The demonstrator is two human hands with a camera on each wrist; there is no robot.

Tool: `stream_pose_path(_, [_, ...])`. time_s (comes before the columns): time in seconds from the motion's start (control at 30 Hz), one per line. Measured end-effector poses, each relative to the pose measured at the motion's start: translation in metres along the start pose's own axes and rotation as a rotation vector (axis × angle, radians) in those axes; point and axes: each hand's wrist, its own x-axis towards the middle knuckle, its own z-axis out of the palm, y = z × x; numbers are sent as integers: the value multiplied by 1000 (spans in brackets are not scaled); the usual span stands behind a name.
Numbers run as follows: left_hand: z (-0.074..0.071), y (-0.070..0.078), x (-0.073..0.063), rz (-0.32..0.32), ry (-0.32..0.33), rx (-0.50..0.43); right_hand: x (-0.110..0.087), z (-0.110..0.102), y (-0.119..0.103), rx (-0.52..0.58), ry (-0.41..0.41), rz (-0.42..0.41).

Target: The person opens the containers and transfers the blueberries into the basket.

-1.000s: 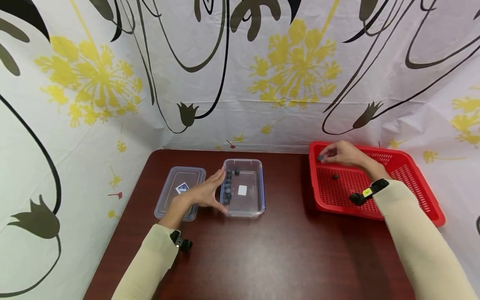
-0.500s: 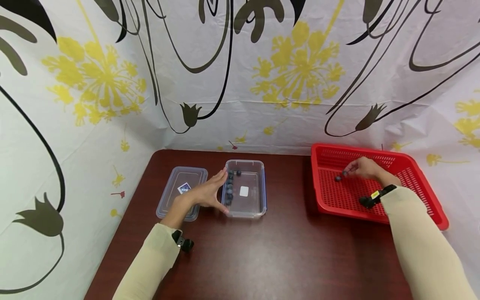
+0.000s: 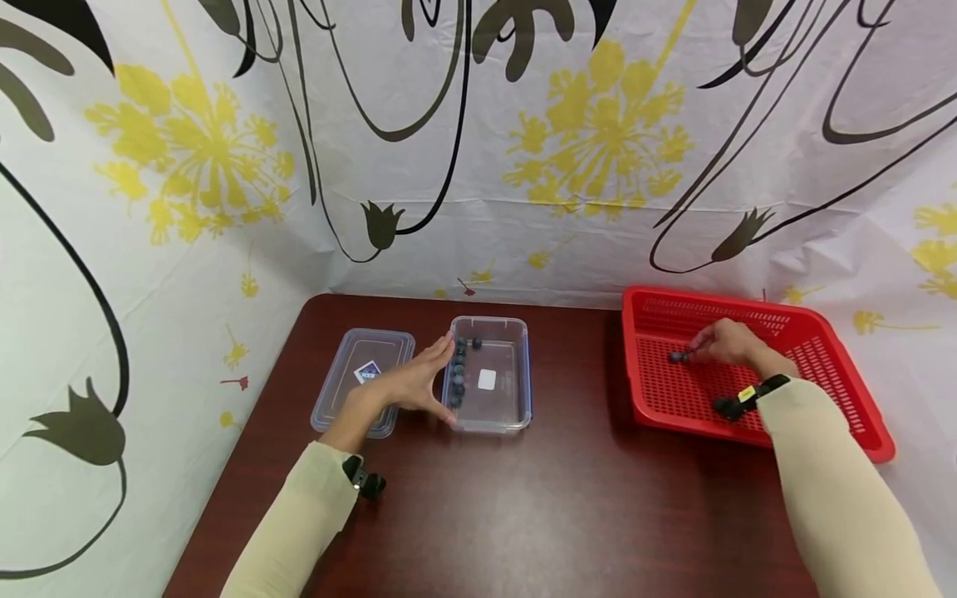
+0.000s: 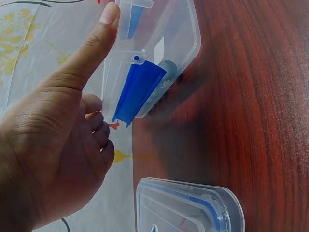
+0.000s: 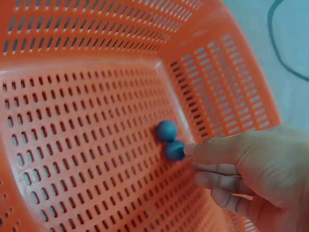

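My left hand (image 3: 411, 379) spans the left side of a clear plastic container (image 3: 508, 407), thumb at its near corner and fingers at the far one. In the left wrist view, my thumb touches the container beside its blue clip (image 4: 138, 92). Several blueberries (image 3: 458, 371) lie along the container's left wall, one slightly apart. Inside the red basket (image 3: 830, 365), my right hand (image 3: 723, 341) pinches a blueberry (image 5: 175, 151) at its fingertips. That berry is against another blueberry (image 5: 166, 130) on the perforated floor. The pinching thumb is mostly hidden.
The container's clear lid (image 3: 340, 386), with a blue-and-white label, lies to its left, partly under my left forearm. Everything stands on a dark brown table (image 3: 553, 507). A patterned white sheet (image 3: 478, 166) hangs behind the table and along its left.
My right hand has moved from the basket's far-left rim down to its floor, bringing its blueberry beside the other one. My left hand stays at the container.
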Motion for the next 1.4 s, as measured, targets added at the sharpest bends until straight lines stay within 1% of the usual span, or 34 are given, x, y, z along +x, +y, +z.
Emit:
stream_pose_path(0.07, [0, 1, 0, -5, -4, 2, -1, -4, -4, -19, 32, -22])
stream_pose_path(0.13, [0, 1, -1, -12, -2, 1, 0, -8, -12, -41, 74, -65])
stream_pose_path(0.27, [-2, 3, -2, -15, 10, -4, 2, -18, -37, -87, 157, -174])
stream_pose_path(0.37, [-2, 2, -1, -5, 19, 5, 2, -25, -63, -114, 202, -254])
stream_pose_path(0.5, [-2, 3, -1, -6, 10, 15, 3, -30, -102, -132, 246, -359])
stream_pose_path(0.7, [-4, 4, -1, -9, 10, 14, 5, -30, -165, -118, 280, -498])
stream_pose_path(0.8, [-4, 4, -1, -7, 12, 16, 7, -24, -197, -77, 264, -556])
stream_pose_path(0.87, [-4, 3, -1, -7, 12, 16, 10, -17, -216, -48, 228, -586])
stream_pose_path(1.03, [-2, 1, -1, 1, 16, 28, 24, 13, -255, 1, 139, -642])
stream_pose_path(1.27, [0, 2, -3, 22, 25, 20, 41, 55, -289, 69, 39, -723])
stream_pose_path(1.4, [0, 1, -1, 30, 29, 17, 50, 82, -302, 80, 6, -734])
